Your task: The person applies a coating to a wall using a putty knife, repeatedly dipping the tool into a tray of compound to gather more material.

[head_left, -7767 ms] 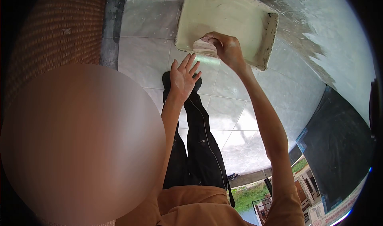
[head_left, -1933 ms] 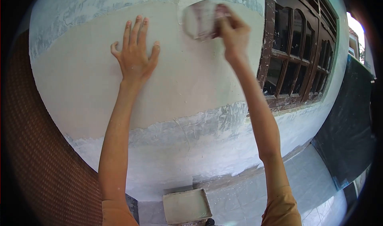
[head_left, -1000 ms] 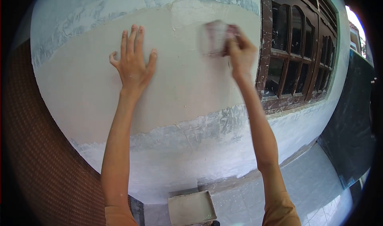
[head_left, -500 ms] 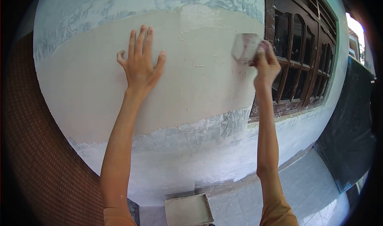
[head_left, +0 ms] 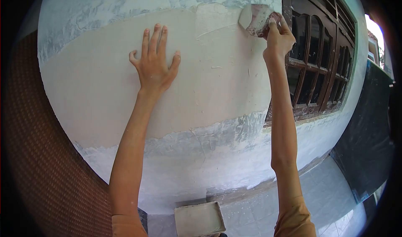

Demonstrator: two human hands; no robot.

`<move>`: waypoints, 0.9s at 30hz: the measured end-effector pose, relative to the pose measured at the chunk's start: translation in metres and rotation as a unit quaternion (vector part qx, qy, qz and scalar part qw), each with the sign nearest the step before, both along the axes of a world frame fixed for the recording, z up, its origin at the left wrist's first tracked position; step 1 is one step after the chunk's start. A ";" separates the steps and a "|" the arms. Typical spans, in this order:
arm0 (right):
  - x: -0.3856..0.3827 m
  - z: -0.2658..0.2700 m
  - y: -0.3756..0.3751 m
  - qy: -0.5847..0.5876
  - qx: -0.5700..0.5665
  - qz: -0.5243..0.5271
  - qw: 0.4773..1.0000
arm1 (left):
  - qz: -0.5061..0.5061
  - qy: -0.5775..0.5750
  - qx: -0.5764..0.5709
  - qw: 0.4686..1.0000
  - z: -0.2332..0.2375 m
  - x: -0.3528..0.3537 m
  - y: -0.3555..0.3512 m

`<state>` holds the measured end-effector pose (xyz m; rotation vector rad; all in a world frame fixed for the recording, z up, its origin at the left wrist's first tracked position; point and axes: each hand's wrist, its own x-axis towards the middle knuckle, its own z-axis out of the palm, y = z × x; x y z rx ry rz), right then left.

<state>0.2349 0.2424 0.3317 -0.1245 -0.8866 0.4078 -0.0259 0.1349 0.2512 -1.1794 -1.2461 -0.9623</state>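
My left hand (head_left: 155,65) rests on the wall with its fingers spread, holding nothing. In my right hand (head_left: 279,37) is a putty knife (head_left: 256,20) with a wide, paste-smeared blade, which lies against the wall close to the window frame. Around both hands the wall (head_left: 167,103) carries a broad band of smooth beige filler. Small ridges and crumbs of filler stick out between the hands. A lighter, fresher-looking patch (head_left: 213,17) is near the top, left of the blade.
A dark wooden window (head_left: 314,65) with arched panes borders the work on the right. On the floor below stands a shallow tray (head_left: 199,220) of pale paste. A woven brown panel (head_left: 50,153) covers the left side. A black sheet (head_left: 366,128) leans at the right.
My right hand has moved up along the wall with the putty knife, leaving a faint line across the filler beside the lighter patch. My left hand stays pressed at its place on the wall.
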 end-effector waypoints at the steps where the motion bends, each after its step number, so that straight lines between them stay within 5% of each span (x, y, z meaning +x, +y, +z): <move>1: -0.006 0.002 -0.009 -0.041 0.023 0.040 0.998 | 0.000 -0.003 0.000 1.000 0.000 -0.002 0.000; 2: -0.019 0.003 -0.016 -0.082 0.046 0.079 0.992 | 0.006 0.002 0.001 1.000 0.000 -0.003 -0.001; 4: -0.058 0.004 -0.012 -0.136 0.059 -0.018 0.989 | 0.008 0.006 0.000 1.000 0.000 -0.003 -0.002; 6: -0.071 0.006 -0.008 -0.178 0.025 0.046 0.983 | 0.029 0.005 -0.015 0.999 0.002 -0.004 -0.006; 9: -0.031 0.011 0.024 -0.122 0.014 -0.075 0.990 | 0.014 0.007 -0.012 1.000 0.001 -0.007 -0.003; 12: 0.011 -0.001 0.009 0.015 0.048 0.012 0.999 | 0.002 0.008 0.006 1.000 -0.001 -0.005 0.002; 18: -0.058 -0.034 -0.014 -0.223 0.030 0.040 0.974 | 0.010 -0.001 0.003 1.000 0.000 -0.004 0.002; 20: -0.054 -0.032 -0.001 -0.207 0.058 0.041 0.976 | 0.015 0.009 0.008 1.000 0.000 -0.005 0.002; 22: -0.013 -0.027 0.020 -0.165 -0.004 -0.074 0.984 | 0.024 0.018 0.015 0.999 0.000 -0.008 0.002; 27: 0.041 -0.025 0.018 0.021 0.024 0.045 0.998 | -0.009 0.006 0.034 0.999 -0.002 -0.002 0.008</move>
